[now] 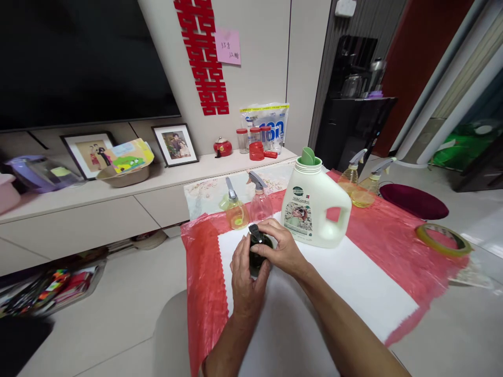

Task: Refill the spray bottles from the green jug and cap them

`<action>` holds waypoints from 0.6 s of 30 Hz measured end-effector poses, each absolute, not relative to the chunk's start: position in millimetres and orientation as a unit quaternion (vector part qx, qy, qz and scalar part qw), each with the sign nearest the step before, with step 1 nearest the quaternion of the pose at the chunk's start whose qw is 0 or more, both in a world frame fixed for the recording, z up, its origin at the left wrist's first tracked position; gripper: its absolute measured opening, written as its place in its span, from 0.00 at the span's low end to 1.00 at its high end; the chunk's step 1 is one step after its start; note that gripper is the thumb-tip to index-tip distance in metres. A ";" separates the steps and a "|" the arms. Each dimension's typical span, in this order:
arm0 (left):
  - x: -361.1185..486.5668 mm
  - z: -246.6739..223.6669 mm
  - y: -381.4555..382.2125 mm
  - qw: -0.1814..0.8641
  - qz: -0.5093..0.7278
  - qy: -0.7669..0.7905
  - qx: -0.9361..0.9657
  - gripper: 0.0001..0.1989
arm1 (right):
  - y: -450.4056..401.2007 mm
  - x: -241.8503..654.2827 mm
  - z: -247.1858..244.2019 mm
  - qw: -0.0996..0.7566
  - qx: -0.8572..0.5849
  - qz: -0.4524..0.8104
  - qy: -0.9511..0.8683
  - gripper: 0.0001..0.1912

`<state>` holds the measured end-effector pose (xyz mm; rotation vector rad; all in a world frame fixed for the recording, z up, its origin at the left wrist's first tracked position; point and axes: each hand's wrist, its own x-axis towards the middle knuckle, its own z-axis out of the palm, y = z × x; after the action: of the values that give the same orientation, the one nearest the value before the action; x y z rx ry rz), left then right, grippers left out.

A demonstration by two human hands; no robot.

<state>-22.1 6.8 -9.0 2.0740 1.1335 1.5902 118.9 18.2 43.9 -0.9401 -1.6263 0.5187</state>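
A dark bottle [258,257] with a black spray top [256,233] stands between my hands near the front of the white sheet [363,285]. My left hand [245,280] wraps round its left side. My right hand [283,246] grips it from the right, with fingers at the black top. Just behind are an orange-tinted spray bottle [237,214] and a pinkish clear one [261,205]. To the right stands a large pale green jug [314,209] with a handle and a green cap or cup [307,156] in its mouth.
Red plastic film [204,262] lies under the sheet. Two spray bottles with yellow liquid [363,195] stand at the right rear, and a tape roll [444,240] lies at the right edge. Behind, a long cabinet [98,220] holds framed photos, a basket and red-lidded jars [242,140].
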 end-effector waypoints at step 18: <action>-21.9 -11.1 7.2 0.146 0.554 0.396 0.717 0.30 | 17.6 120.9 42.4 0.548 -0.411 0.256 -0.682 0.34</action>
<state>-21.9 7.2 -11.1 2.0663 1.1409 1.5961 120.9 17.6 42.4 -0.9737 -1.6148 0.6063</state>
